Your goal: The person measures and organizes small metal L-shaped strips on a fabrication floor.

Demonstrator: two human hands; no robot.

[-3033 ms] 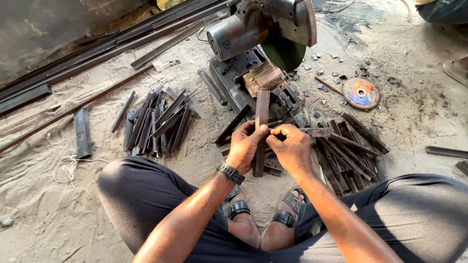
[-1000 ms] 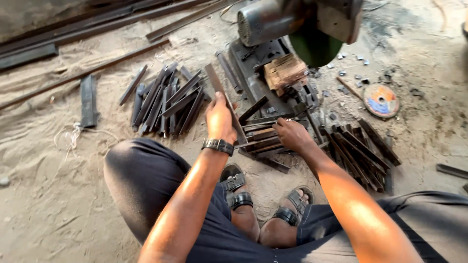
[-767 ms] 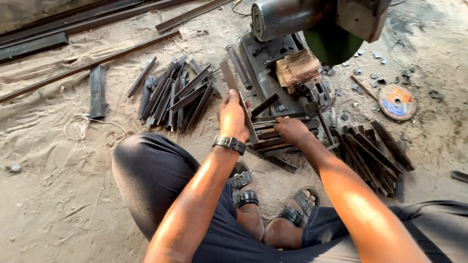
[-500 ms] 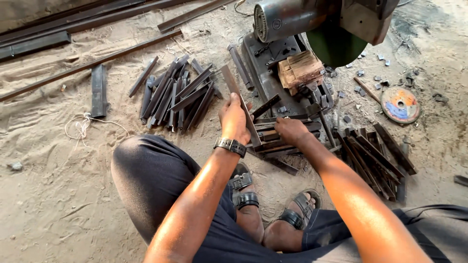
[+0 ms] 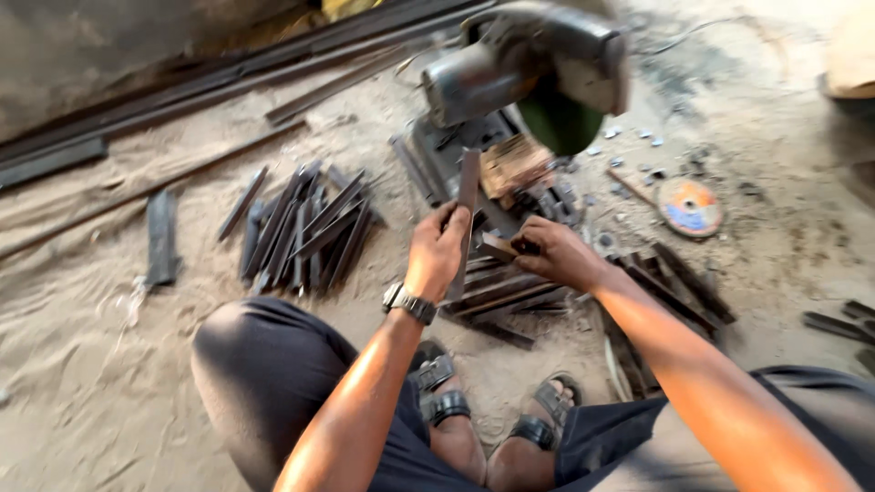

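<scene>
I squat on sandy ground before a metal chop saw (image 5: 519, 77). My left hand (image 5: 437, 251), a watch on its wrist, is closed around a long dark steel strip (image 5: 467, 187) held nearly upright over the saw's base. My right hand (image 5: 556, 255) pinches a short steel piece (image 5: 499, 246) next to that strip. Under both hands lies a heap of cut steel pieces (image 5: 497, 292). The picture is blurred by motion.
Another pile of cut strips (image 5: 305, 228) lies to the left. Long steel bars (image 5: 182, 100) run along the back. A worn cutting disc (image 5: 690, 207) lies at the right, more strips (image 5: 670, 287) beside my right arm. My sandalled feet (image 5: 492, 410) are below.
My left hand has lifted the long strip from lying flat to standing nearly upright. My right hand has picked a short piece off the heap. The view has shifted right.
</scene>
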